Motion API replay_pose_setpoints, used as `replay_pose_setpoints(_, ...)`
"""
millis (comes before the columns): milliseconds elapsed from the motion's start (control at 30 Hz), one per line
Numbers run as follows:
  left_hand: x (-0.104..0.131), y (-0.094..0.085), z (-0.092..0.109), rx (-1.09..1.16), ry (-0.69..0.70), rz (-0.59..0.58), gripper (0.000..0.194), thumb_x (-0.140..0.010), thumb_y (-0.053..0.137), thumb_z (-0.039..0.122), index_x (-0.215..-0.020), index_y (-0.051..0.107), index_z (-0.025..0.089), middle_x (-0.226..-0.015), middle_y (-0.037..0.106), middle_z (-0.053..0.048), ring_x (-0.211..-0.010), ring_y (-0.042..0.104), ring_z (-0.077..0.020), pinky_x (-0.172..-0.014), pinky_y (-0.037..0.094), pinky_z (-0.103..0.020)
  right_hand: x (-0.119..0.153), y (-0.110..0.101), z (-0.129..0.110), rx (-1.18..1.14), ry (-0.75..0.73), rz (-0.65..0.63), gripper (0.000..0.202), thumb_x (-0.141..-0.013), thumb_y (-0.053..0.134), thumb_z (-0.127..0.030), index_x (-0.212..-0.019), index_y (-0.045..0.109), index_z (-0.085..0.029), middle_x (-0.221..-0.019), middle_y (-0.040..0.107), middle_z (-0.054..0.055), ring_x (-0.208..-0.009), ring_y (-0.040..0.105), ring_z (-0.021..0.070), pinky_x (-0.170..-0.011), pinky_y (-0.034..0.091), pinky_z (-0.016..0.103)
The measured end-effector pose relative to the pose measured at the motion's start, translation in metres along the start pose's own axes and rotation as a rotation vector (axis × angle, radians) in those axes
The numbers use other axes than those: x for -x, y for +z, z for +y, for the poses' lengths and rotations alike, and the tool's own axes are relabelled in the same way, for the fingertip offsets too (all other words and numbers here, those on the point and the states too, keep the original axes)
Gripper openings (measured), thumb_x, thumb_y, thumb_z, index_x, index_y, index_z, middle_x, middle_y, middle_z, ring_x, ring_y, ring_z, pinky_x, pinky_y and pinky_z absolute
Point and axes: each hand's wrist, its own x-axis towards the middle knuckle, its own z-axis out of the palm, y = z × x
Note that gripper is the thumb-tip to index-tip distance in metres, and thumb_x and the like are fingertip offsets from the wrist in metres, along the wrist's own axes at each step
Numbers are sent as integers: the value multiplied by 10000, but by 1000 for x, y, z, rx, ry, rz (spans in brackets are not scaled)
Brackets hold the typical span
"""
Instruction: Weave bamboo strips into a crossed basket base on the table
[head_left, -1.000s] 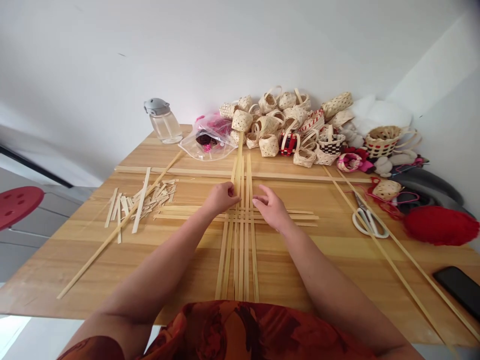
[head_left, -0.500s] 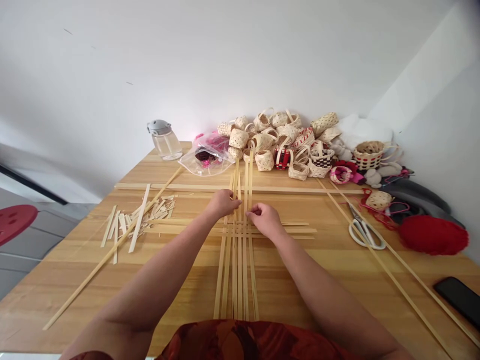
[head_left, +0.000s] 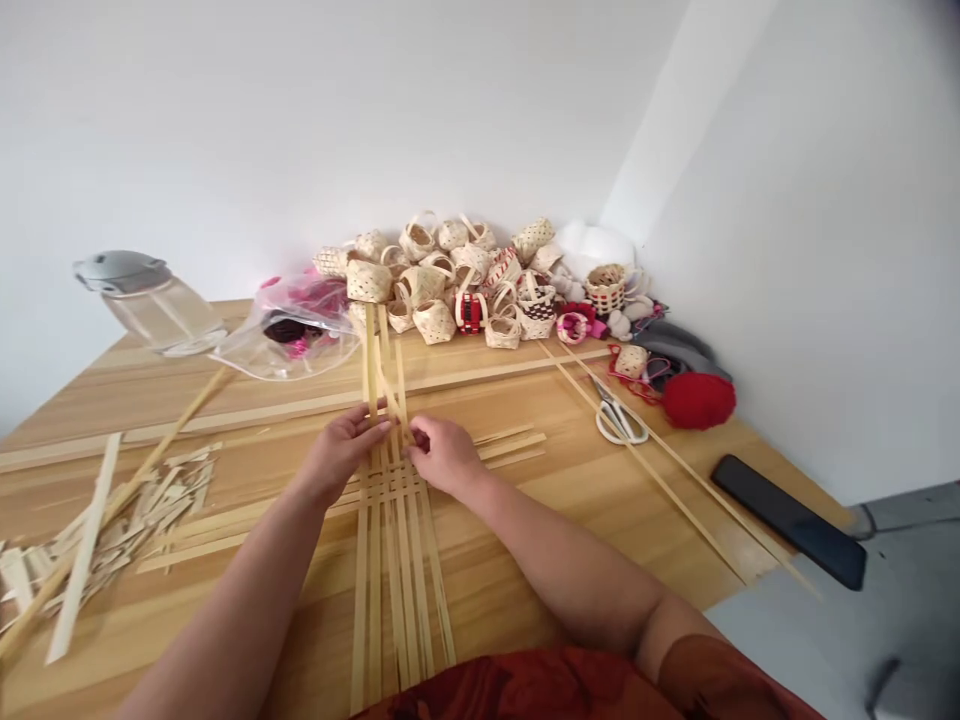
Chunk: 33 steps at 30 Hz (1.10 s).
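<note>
Several long bamboo strips (head_left: 403, 580) run away from me across the table and cross sideways strips (head_left: 514, 447) in a small woven patch (head_left: 390, 485). My left hand (head_left: 341, 455) is at the left of the lengthwise strips, just beyond the patch, its thumb and fingers closed around some of them. Opposite it, my right hand (head_left: 444, 455) has its fingers curled and pinched on the right-hand strips. One strip between the hands bends upward and slants. The exact grip points are partly hidden by the fingers.
Many small woven baskets (head_left: 424, 285) are heaped against the wall. On the left are a water bottle (head_left: 161, 310), a plastic bag (head_left: 300, 350) and strip offcuts (head_left: 150, 510). To the right lie scissors (head_left: 621, 420), loose strips (head_left: 652, 460), red yarn (head_left: 699, 400) and a phone (head_left: 787, 520).
My view has turned to the right, so the table things appear further left. Both hands remain at the strips; the left fingers now reach around them, and one strip has been lifted aslant.
</note>
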Motion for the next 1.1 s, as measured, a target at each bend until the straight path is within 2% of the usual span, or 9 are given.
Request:
replay_pose_setpoints(200,-2,9,-9,65,-48,88,480,-553,895,440,-913,737,165,-820,739,-35,-680,657,-172,-624,539,-267,7,0,-6,201,-97,-14,84,-857,644,-223,-801,583,-208,-802,636,25,-798,556,196,-774,424,321)
replay_pose_setpoints(300,-3,10,-12,35,-51,121,458,-551,892,458,-859,733,159,-761,723,-20,-639,625,-149,-580,501,-240,4,-7,-7,220,-116,-87,106,-914,609,-273,-847,643,-199,-841,672,55,-839,586,213,-808,446,353)
replay_pose_setpoints(367,-2,9,-13,33,-22,123,453,-580,872,484,-861,724,161,-746,717,-14,-653,628,-150,-597,500,-239,-1,-24,0,206,-90,-97,186,-955,570,-355,-966,686,-210,-937,706,71,-904,618,221,-854,458,375)
replay_pose_setpoints(467,-3,10,-16,48,15,130,474,-601,848,523,-866,699,159,-762,718,-17,-672,639,-154,-626,504,-246,-1,-72,27,367,96,42,317,-965,536,-423,-1142,689,-209,-1097,714,109,-1035,630,244,-939,448,385)
replay_pose_setpoints(533,-4,11,-19,43,17,139,500,-598,833,555,-863,678,160,-763,716,-19,-654,637,-154,-608,497,-249,8,-113,52,608,297,103,300,-946,554,-407,-1135,696,-221,-1113,712,112,-1083,621,246,-974,436,371)
replay_pose_setpoints(600,-6,12,-22,-9,24,142,501,-614,803,585,-850,663,166,-745,710,-18,-628,629,-155,-580,480,-246,24,-150,79,700,412,145,280,-911,586,-315,-1104,704,-150,-1114,696,192,-1103,611,299,-986,424,430)
replay_pose_setpoints(700,-8,13,-26,-127,54,152,469,-665,740,610,-808,645,173,-706,692,-14,-591,606,-152,-541,441,-237,52,-187,109,783,554,165,234,-851,609,-254,-1002,724,-116,-1049,698,238,-1007,649,336,-879,471,459)
replay_pose_setpoints(967,-7,14,-26,-231,137,171,349,-751,631,533,-766,607,185,-663,631,7,-551,530,-132,-536,381,-232,97,-207,127,717,643,206,242,-827,528,-390,-791,714,-240,-787,751,104,-724,699,285,-596,465,361)
replay_pose_setpoints(1100,-9,16,-24,-378,196,198,236,-807,584,424,-771,588,191,-645,578,29,-576,513,-131,-559,369,-234,108,-216,118,487,499,288,320,-803,550,-540,-889,725,-287,-792,768,50,-683,713,281,-582,507,369)
